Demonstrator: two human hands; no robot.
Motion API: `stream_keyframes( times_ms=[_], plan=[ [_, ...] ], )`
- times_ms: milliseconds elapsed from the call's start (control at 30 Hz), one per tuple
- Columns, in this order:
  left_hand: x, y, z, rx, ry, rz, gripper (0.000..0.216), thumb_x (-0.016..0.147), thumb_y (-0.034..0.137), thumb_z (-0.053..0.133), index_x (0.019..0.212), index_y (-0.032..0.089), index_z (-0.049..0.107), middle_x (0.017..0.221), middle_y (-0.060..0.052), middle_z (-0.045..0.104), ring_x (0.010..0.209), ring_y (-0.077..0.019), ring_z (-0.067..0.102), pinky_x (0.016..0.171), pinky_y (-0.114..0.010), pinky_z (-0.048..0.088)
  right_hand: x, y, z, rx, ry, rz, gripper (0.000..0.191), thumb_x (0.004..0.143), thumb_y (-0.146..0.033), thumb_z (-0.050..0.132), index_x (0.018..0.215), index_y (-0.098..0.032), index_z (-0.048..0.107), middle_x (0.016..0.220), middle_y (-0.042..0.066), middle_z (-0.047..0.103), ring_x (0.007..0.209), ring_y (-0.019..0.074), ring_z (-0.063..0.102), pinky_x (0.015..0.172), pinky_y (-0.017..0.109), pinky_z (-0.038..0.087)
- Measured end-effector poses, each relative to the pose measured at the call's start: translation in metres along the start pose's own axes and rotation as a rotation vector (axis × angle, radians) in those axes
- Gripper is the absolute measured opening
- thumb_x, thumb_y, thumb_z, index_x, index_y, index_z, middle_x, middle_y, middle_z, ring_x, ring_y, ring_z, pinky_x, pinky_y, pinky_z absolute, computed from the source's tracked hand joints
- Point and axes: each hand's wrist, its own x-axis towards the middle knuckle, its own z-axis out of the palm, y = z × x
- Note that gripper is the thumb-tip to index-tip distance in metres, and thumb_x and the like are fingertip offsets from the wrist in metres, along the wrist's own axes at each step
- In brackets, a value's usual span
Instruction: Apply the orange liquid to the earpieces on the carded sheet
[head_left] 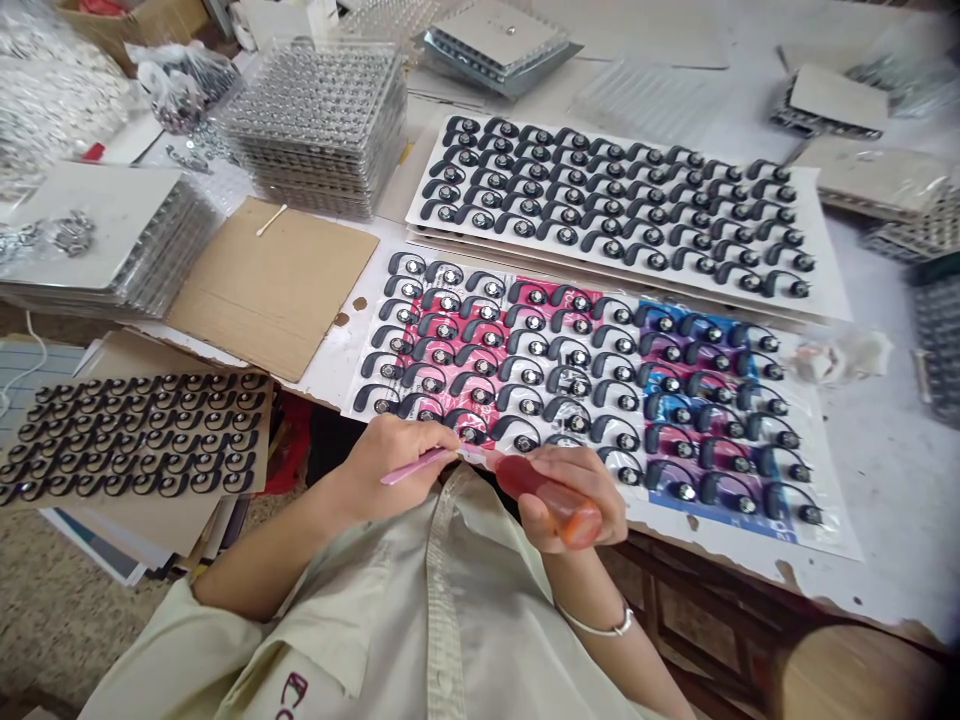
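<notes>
Tabletop (885, 570): your printed sheet (826, 462) carries rows of black hooked pieces (493, 288). Stacked clear trays (315, 180), contents too small to tell. Clear bag (180, 92) of silvery bits. Near edge: your right hand (602, 485) wraps a translucent red-orange bottle (541, 498); left hand (394, 455) pinches a slim pink stick (412, 467).

A: Between right fingers (577, 465)?
B: Bottle (547, 497): translucent plastic, glossy.
A: Left fingers (431, 438)?
B: Strip (412, 467): smooth, plastic-looking.
A: Beyond left fingers?
B: Cardboard (270, 290), matt.
A: Below both?
B: Shirt (360, 610): matt cloth.
</notes>
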Motion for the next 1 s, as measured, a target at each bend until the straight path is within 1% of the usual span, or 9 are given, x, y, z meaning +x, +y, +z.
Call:
stream_keyframes(
  times_ms=[133,333,567,633,733,800,900,1000],
  plan=[
    [0.001,0.001,-0.001,-0.016,-0.025,-0.035,0.014,0.087,0.020,0.059,0.093,0.018,0.070,0.086,-0.004,0.074,0.073,-0.0153,0.071,0.070,-0.023,0.056,0.001,0.000,0.001,0.004,0.016,-0.015,0.023,0.078,-0.034,0.065,0.092,-0.016,0.062,0.068,0.003,0.061,0.056,0.0155,0.058,0.043,0.030,0.052],
    [0.000,-0.002,0.000,-0.029,-0.009,-0.019,0.012,0.086,0.020,0.059,0.092,0.018,0.070,0.087,-0.004,0.074,0.072,-0.0156,0.071,0.070,-0.024,0.056,-0.002,0.002,-0.001,-0.007,-0.006,-0.024,0.022,0.077,-0.034,0.065,0.089,-0.016,0.062,0.069,0.003,0.061,0.058,0.0157,0.059,0.045,0.030,0.053],
    [0.000,-0.002,-0.001,-0.041,0.033,-0.006,0.010,0.085,0.019,0.060,0.090,0.017,0.070,0.086,-0.004,0.075,0.070,-0.0150,0.071,0.066,-0.022,0.057,0.002,-0.001,-0.001,-0.014,-0.054,-0.020,0.023,0.077,-0.035,0.065,0.091,-0.017,0.062,0.069,0.003,0.062,0.058,0.0166,0.060,0.044,0.030,0.053],
    [-0.001,-0.003,-0.005,-0.035,0.088,0.010,0.009,0.085,0.018,0.061,0.089,0.017,0.070,0.088,-0.004,0.075,0.073,-0.0150,0.071,0.067,-0.021,0.057,0.004,-0.002,0.000,-0.013,-0.061,-0.026,0.025,0.078,-0.035,0.065,0.093,-0.016,0.062,0.069,0.004,0.063,0.058,0.0168,0.061,0.044,0.030,0.053],
    [-0.002,-0.006,-0.014,-0.011,0.240,0.022,0.007,0.083,0.017,0.065,0.088,0.017,0.069,0.090,-0.005,0.075,0.079,-0.0165,0.072,0.071,-0.021,0.058,0.003,-0.003,0.000,-0.024,-0.067,-0.042,0.027,0.078,-0.035,0.065,0.095,-0.015,0.062,0.071,0.005,0.064,0.059,0.0168,0.062,0.045,0.030,0.054],
    [-0.003,-0.008,-0.018,0.015,0.316,0.026,0.006,0.081,0.016,0.066,0.087,0.016,0.069,0.089,-0.005,0.075,0.080,-0.0171,0.072,0.073,-0.023,0.059,0.001,-0.003,0.001,-0.035,-0.063,-0.048,0.029,0.078,-0.037,0.065,0.096,-0.015,0.062,0.071,0.005,0.064,0.060,0.0169,0.062,0.045,0.030,0.054],
    [-0.004,-0.009,-0.020,0.040,0.345,0.032,0.005,0.081,0.015,0.067,0.086,0.016,0.069,0.088,-0.005,0.075,0.079,-0.0170,0.072,0.074,-0.023,0.060,-0.001,-0.002,0.002,-0.046,-0.061,-0.068,0.030,0.078,-0.038,0.065,0.097,-0.015,0.062,0.071,0.005,0.064,0.061,0.0171,0.063,0.046,0.030,0.055],
    [-0.005,-0.012,-0.018,0.043,0.355,0.024,0.005,0.080,0.014,0.067,0.085,0.016,0.068,0.089,-0.005,0.075,0.079,-0.0163,0.072,0.074,-0.022,0.060,0.001,-0.003,0.004,-0.037,-0.067,-0.082,0.030,0.079,-0.039,0.064,0.098,-0.016,0.062,0.071,0.004,0.064,0.060,0.0164,0.062,0.047,0.030,0.056]
  ],
)
